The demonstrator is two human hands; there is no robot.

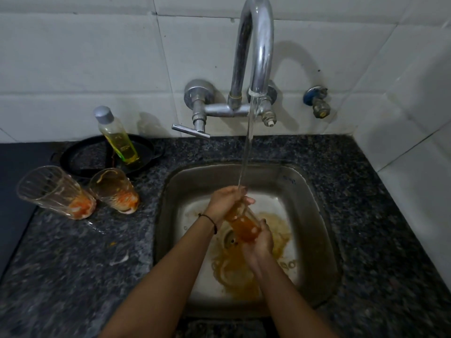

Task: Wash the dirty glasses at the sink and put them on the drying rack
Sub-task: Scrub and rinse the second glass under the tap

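Over the sink [313, 206], I held the glass [245, 228] tilted under the tap [256, 45] stream, left hand [225, 200] fingers curled round its rim and right hand [260, 242] gripping its base, flushing orange residue out, while two dirty glasses [56, 192] [114, 190] sat on the counter [73, 259].

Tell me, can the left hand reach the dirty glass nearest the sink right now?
Probably, once freed: the left hand grips a glass under the tap, yet only open counter lies between it and that dirty glass.
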